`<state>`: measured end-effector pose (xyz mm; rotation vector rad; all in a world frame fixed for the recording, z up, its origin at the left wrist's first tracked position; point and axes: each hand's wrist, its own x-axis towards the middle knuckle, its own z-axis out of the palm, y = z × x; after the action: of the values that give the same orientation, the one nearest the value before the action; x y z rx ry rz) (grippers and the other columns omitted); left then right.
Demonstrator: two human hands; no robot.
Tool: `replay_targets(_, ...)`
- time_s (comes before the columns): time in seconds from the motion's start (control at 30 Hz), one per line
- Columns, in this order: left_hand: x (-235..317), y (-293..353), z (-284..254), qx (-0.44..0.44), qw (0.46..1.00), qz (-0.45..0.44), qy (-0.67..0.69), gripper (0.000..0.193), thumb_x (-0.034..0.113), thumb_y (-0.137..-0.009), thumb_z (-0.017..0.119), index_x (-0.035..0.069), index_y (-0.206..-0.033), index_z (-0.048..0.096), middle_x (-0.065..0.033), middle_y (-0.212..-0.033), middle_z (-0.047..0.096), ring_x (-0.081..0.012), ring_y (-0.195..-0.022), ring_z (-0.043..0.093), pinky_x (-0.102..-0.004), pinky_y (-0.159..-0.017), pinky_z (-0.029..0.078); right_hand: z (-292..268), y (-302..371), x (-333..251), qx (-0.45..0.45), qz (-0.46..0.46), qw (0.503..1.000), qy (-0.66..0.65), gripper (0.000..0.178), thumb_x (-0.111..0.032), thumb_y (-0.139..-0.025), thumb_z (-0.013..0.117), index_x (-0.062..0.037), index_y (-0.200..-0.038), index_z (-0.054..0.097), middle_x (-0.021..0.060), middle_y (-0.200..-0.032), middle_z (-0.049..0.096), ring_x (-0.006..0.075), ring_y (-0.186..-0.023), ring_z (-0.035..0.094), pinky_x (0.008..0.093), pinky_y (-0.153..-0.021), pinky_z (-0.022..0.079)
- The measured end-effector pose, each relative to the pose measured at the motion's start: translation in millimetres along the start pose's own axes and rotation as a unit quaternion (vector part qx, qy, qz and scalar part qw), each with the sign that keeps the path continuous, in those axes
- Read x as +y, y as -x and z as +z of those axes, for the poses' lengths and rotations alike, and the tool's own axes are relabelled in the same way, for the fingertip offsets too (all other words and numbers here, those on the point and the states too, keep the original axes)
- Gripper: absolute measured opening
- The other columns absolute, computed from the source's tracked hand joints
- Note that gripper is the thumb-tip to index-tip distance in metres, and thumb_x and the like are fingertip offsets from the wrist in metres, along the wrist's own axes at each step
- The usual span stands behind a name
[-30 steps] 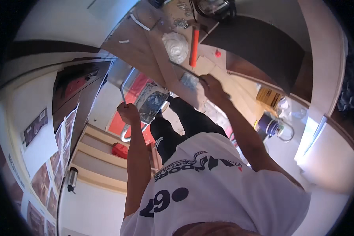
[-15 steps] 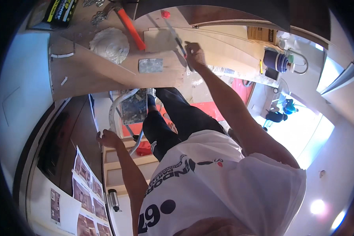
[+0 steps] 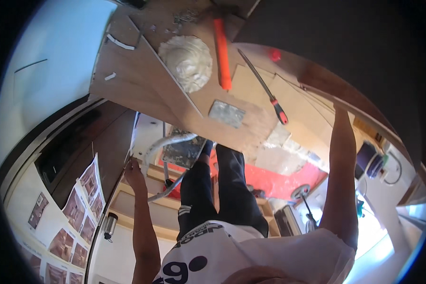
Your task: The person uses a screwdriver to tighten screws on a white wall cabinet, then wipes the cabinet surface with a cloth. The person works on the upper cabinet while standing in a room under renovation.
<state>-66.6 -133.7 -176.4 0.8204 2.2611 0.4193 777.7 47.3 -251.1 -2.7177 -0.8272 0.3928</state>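
Note:
My left hand (image 3: 135, 174) is at the edge of a dark brown panel (image 3: 106, 137), its fingers bent around that edge. Off to the right, my right arm is raised and my right hand (image 3: 341, 111) reaches the curved wooden rim (image 3: 364, 120) below a large dark surface; its fingers are hidden there. A file (image 3: 279, 111) with a red and black handle lies on the thin boards, apart from either hand. Left of it are a hammer (image 3: 222, 61) with an orange handle, a grey metal plate (image 3: 227, 113) and a creamy white lump (image 3: 187, 64), maybe putty.
A speckled step (image 3: 182, 154) of what looks like a ladder, with curved grey rails, stands by my legs. Printed sheets (image 3: 83, 208) hang at the left near a steel bottle (image 3: 110, 225). Red covering (image 3: 288, 182) lies on the floor below.
My right hand has let go of the file, which lies on the boards, and has moved right to the curved rim. The view has shifted; my left hand stays by the dark panel.

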Motion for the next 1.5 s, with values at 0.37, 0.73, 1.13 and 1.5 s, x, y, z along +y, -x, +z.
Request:
replay_targets(0.37,5,11,12,0.095,0.995,-0.008,0.014,0.025,0.021,-0.091,0.061,-0.003,-0.087,0.067,-0.0112,-0.069,0.066,-0.0202,-0.062,0.062,-0.0354,-0.059,0.048,-36,101,-5,-0.072,0.056,0.942,-0.323,0.020,-0.022,-0.096,0.058,-0.0074,-0.110,0.060,0.0035,-0.097,0.064,0.0174,-0.089,0.064,0.0388,-0.069,0.056)
replay_targets(0.73,86,28,-35,0.075,0.983,0.134,0.098,0.026,0.017,-0.088,0.067,-0.003,-0.106,0.066,-0.0108,-0.090,0.070,-0.0203,-0.082,0.065,-0.0332,-0.076,0.051,-97,186,29,-0.213,0.121,0.886,-0.393,0.033,-0.030,-0.093,0.063,-0.0097,-0.118,0.056,0.0052,-0.111,0.061,0.0244,-0.087,0.064,0.0463,-0.077,0.058)
replay_targets(1.13,343,194,-144,-0.170,0.814,0.356,0.426,0.033,0.012,-0.090,0.069,0.001,-0.121,0.062,-0.0041,-0.096,0.067,-0.0126,-0.082,0.063,-0.0254,-0.069,0.051,-294,489,-345,-0.446,-0.280,0.780,-0.337,0.034,0.008,-0.083,0.064,0.0009,-0.116,0.059,0.0079,-0.102,0.065,0.0145,-0.078,0.065,0.0285,-0.067,0.058)
replay_targets(1.5,461,191,-323,0.014,0.825,0.547,0.140,0.037,0.021,-0.084,0.075,0.000,-0.111,0.064,-0.0150,-0.088,0.069,-0.0270,-0.073,0.066,-0.0361,-0.067,0.052,-359,575,-562,-0.397,-0.323,0.643,-0.570,0.029,-0.015,-0.090,0.069,0.0002,-0.111,0.056,0.0053,-0.093,0.064,0.0127,-0.085,0.059,0.0270,-0.076,0.049)
